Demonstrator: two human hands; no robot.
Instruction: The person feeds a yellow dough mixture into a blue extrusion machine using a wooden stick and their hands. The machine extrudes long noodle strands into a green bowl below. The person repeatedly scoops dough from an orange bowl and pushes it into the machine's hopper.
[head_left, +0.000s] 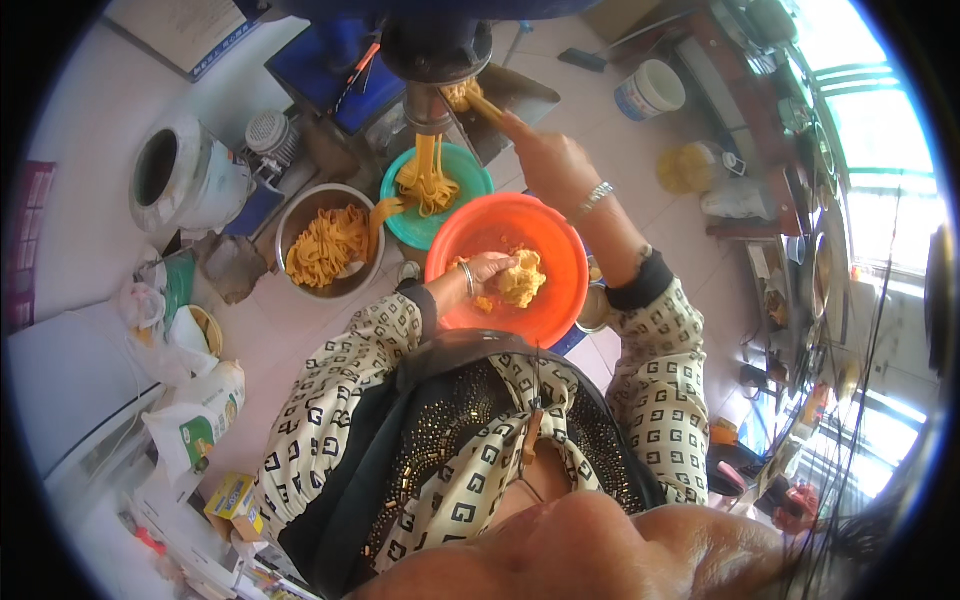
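Note:
My left hand (pixel 484 272) is closed on a lump of yellow dough (pixel 523 279) inside an orange-red basin (pixel 568 240), where smaller crumbs of dough lie about it. In my right hand (pixel 556 168) is a short wooden stick (pixel 484 106), its far end against more dough (pixel 459 94) at the feed tray of a dark noodle press (pixel 436 48). Thick yellow noodles (pixel 430 160) hang from the press outlet down into a green basin (pixel 476 178). Left of that, a steel bowl (pixel 290 218) holds a heap of noodles (pixel 326 246), with some strands draped across toward the green basin.
A white bucket (pixel 649 90) and a jug of yellow liquid (pixel 690 168) stand on the tiled floor at right. At left are a large pale drum (pixel 190 175), a motor (pixel 271 137) and a white sack (pixel 200 420). Shelving (pixel 765 110) runs along the right side.

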